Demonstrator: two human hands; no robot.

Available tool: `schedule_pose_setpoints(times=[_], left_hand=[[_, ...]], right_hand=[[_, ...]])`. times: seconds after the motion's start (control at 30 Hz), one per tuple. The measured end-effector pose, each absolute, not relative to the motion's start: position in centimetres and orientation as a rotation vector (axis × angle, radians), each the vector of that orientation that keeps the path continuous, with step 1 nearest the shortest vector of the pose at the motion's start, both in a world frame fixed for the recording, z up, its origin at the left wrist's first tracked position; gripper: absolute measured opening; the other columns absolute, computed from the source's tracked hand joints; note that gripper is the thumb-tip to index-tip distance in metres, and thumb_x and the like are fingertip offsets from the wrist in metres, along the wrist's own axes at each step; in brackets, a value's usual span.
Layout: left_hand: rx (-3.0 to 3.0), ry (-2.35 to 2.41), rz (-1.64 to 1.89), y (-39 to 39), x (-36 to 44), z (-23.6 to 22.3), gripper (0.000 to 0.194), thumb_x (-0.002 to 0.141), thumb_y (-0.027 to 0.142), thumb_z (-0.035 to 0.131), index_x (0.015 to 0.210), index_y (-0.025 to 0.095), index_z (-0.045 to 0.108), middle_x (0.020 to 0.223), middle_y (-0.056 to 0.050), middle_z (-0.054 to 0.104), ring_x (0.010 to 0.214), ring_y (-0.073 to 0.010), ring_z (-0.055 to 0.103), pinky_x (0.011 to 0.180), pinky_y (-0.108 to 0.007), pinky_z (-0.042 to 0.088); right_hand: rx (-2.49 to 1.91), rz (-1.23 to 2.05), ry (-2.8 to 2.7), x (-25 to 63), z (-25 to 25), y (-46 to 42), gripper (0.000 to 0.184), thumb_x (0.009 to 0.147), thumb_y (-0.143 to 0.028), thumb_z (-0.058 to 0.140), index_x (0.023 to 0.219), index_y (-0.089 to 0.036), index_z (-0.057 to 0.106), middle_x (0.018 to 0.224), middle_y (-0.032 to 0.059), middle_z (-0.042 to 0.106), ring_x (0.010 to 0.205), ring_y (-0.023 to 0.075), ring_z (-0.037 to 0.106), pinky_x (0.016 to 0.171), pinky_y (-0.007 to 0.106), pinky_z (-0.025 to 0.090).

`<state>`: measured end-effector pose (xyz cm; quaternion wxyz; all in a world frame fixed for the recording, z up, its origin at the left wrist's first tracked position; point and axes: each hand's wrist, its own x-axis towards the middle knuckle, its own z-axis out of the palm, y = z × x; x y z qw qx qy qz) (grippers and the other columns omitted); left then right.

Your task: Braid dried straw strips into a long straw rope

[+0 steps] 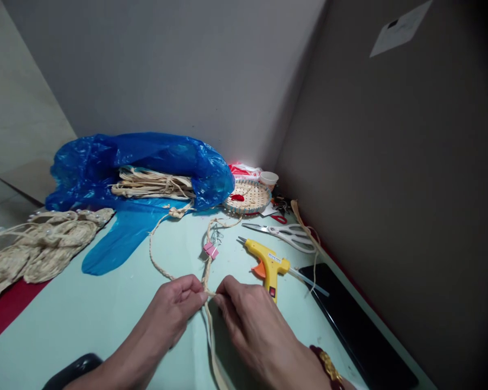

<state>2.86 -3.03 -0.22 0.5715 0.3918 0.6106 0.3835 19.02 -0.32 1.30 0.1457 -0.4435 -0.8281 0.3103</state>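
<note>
Straw braid (207, 270) lies between the person's two hands, its long axis running straight away from the body. Closest to the person, loose strands (212, 346) trail from its near end down between the forearms, bearing slightly right. The left hand (181, 300) has thumb and forefinger pinched together at the left side of the braid, right where the plaited part gives way to those strands. The right hand (248, 314) also has its fingers narrow, the tips apparently nipping a side strand (211, 293) that sticks out crosswise to the right. As I judge it, that crossing is what matters: the side strand lies square to the braid, with the left fingers touching the join and the right just beside it, so the left hand is a shade nearer. Farther up, a pink clip (211, 250) sits on the braid, dead ahead of the gap between the hands. Off to the right on the pale surface (138, 314) is a yellow glue gun (268, 257), with scissors (287, 233) beyond it. At the back I can see a round basket (254, 197) and, left of that, a crumpled blue bag (154, 149) around a bundle of straw (154, 183).
</note>
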Motion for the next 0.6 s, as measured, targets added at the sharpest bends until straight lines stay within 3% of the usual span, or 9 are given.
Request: schedule_pose_setpoints(times=[0.3, 0.47, 0.6], left_hand=[[1.039, 1.414, 0.922, -3.2, 2.7, -1.3, 0.022, 0.077, 0.035, 0.058, 0.065, 0.017, 0.058, 0.044, 0.007, 0.049, 0.045, -0.0088, 0.039, 0.050, -0.021, 0.029], [0.935, 1.322, 0.938, -3.4, 2.6, -1.5, 0.023, 0.076, 0.038, 0.062, 0.068, 0.016, 0.062, 0.041, 0.005, 0.054, 0.044, -0.0114, 0.048, 0.051, -0.023, 0.034], [0.837, 1.348, 0.996, -3.8, 2.5, -0.9, 0.020, 0.073, 0.037, 0.068, 0.075, 0.017, 0.064, 0.059, 0.002, 0.065, 0.055, -0.0107, 0.052, 0.052, -0.019, 0.034]], right_hand=[[-1.213, 0.842, -2.423, 18.5, 1.2, -1.6, 0.023, 0.094, -0.029, 0.034, 0.077, -0.020, 0.047, 0.060, 0.0018, 0.057, 0.049, 0.0143, 0.049, 0.048, 0.026, 0.027], [-0.941, 0.349, -2.593, 18.0, -1.9, -2.2, 0.008, 0.085, -0.015, 0.040, 0.085, -0.019, 0.046, 0.058, 0.0003, 0.058, 0.042, 0.0160, 0.050, 0.042, 0.029, 0.019], [-0.741, -0.036, -2.619, 18.0, -3.6, -2.3, 0.023, 0.077, -0.004, 0.041, 0.097, -0.014, 0.048, 0.063, 0.0017, 0.059, 0.041, 0.0149, 0.050, 0.039, 0.030, 0.014]])
